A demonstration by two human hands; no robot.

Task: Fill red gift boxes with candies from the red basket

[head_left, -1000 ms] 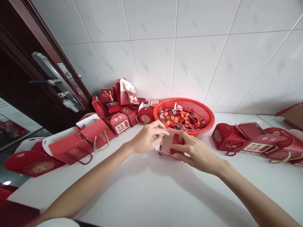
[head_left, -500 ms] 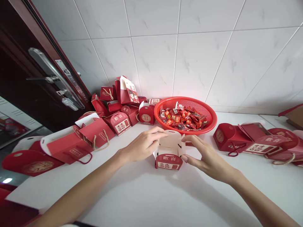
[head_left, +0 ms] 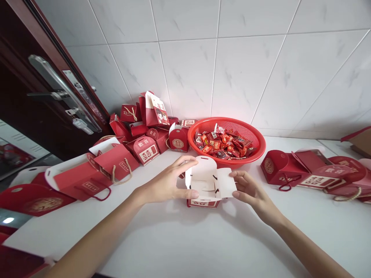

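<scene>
White table [head_left: 203,239], short of its far edge: my spread left hand [head_left: 166,181] steadies, my right hand [head_left: 252,195] pinches, an opened, unclosed red-and-white cardboard box [head_left: 203,185].

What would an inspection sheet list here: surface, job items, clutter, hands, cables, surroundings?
Surface: white tabletop, soft arm shadows.
Job items: open box, red outside, white inside; red basket behind it, holding wrapped candies.
Clutter: red gift boxes grouped on the left, several more at right.
Hands: left hand on the box's left side; right hand touching its outspread right flap.
Cables: nothing seen.
Surroundings: tiled wall behind; dark door on the left, keys at its lock.
</scene>
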